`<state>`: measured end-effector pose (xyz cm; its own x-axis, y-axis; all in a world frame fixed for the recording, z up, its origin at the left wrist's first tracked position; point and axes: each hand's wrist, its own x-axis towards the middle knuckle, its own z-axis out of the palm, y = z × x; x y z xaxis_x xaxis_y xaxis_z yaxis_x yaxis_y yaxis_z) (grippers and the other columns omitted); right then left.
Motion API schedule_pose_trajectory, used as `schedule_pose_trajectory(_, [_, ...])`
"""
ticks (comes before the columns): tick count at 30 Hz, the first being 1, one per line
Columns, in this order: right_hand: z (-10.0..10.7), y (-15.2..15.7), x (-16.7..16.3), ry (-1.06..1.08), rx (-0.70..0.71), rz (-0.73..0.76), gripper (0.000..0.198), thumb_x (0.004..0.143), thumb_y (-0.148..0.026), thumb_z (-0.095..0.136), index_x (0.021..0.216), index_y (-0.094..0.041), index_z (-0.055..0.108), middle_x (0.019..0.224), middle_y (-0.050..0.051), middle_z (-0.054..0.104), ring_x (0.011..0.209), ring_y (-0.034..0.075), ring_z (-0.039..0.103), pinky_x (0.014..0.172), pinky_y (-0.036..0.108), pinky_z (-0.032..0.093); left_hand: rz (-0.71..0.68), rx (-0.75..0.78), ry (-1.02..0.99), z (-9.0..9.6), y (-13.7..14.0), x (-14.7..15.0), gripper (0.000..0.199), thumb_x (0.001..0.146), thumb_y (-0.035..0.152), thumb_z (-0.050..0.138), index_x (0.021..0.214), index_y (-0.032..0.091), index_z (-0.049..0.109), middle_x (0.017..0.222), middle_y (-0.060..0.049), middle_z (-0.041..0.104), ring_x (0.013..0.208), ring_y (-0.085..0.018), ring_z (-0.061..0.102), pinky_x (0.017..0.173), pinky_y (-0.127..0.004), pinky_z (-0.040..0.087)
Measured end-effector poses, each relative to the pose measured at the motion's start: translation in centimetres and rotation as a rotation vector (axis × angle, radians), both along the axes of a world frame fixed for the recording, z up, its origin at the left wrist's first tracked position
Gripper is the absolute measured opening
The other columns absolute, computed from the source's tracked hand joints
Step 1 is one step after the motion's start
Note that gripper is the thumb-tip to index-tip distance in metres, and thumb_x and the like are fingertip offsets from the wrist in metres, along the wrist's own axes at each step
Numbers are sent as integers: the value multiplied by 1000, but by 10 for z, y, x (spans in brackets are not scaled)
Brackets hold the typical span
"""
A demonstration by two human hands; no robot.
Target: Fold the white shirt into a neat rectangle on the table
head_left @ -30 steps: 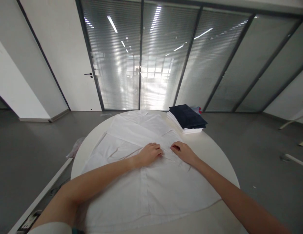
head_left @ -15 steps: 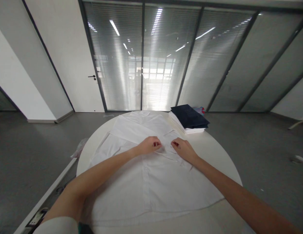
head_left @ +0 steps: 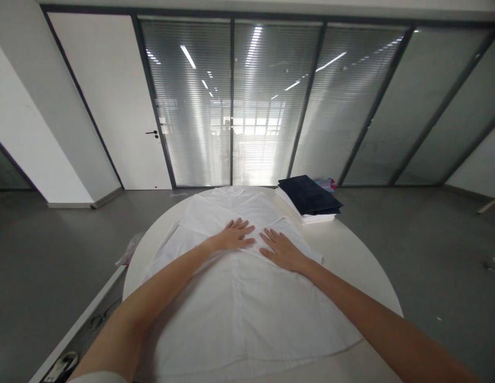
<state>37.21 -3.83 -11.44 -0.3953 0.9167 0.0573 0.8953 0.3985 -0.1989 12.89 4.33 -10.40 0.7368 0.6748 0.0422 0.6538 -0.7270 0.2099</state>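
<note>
White shirt (head_left: 239,308) under both hands

A single head-worn camera looks forward and downward from the person's standing spot at the near edge of a round white table (head_left: 367,250). The table fills the lower middle of the view, close beneath the lens. Both forearms enter from the bottom corners, reaching away over the table. Beyond the table's far edge the view takes in grey floor and a wall of glass panels with blinds (head_left: 267,101), seen wide and bowed.
</note>
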Motion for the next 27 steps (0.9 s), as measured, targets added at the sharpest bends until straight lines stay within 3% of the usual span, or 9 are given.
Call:
schedule_pose_trajectory(3, [-1,1,1,23,12,6,75,97,-69,27,156,-24,34,162,12,25,151,29,20,121,53,18,8,102,-14,8,5,-31,69,96,68,33,155,32,33,163,-7,25,152,-33,13,121,-53,12])
schedule_pose_trajectory(6, [-1,2,0,39,0,8,75,96,-70,29,156,-23,34,162,12,24,150,30,20,121,53,18,104,187,0,8,13,-86,61,97,60,43,151,32,42,161,-6,31,152,-32,14,121,-56,7])
schedule_pose_trajectory(9, [5,-1,3,69,-29,20,74,97,-69,29,154,-22,38,162,12,25,151,30,19,122,53,15,245,164,50,3,21,-153,59,98,58,39,147,27,49,156,-10,40,149,-36,22,118,-61,15])
schedule_pose_trajectory(12, [20,-7,13,176,-68,80,70,97,-67,33,148,-22,47,158,11,37,149,29,27,122,52,18,327,178,-12,0,13,-213,68,97,64,30,139,18,57,151,-14,47,144,-32,36,118,-53,28])
schedule_pose_trajectory(15, [43,-21,27,321,-68,100,61,95,-63,43,139,-23,57,143,11,56,133,29,51,114,47,37,355,258,-129,5,-25,-249,73,93,71,32,128,16,66,139,-15,60,138,-31,47,114,-49,37])
schedule_pose_trajectory(17, [56,-35,36,371,-76,83,53,94,-59,47,127,-23,66,129,11,66,118,28,62,105,44,46,330,247,-182,10,-62,-262,63,92,67,42,128,21,66,136,-11,63,132,-29,54,111,-43,44])
schedule_pose_trajectory(20, [69,-60,51,377,-95,71,44,95,-55,46,107,-22,73,111,11,72,104,28,66,96,41,51,235,149,-207,11,-119,-279,43,92,52,54,132,36,61,134,2,65,121,-22,63,104,-37,52])
schedule_pose_trajectory(23, [68,-87,72,369,-87,68,39,96,-51,45,99,-23,72,103,10,71,97,27,65,91,40,51,212,184,-243,2,-158,-301,37,90,44,58,126,53,61,125,12,69,108,-20,70,94,-38,59])
schedule_pose_trajectory(27, [55,-118,105,346,-80,17,38,97,-46,42,89,-24,71,99,9,67,94,24,64,87,36,51,193,241,-184,-16,-188,-322,43,87,29,54,122,50,67,124,7,70,105,-23,72,87,-33,62])
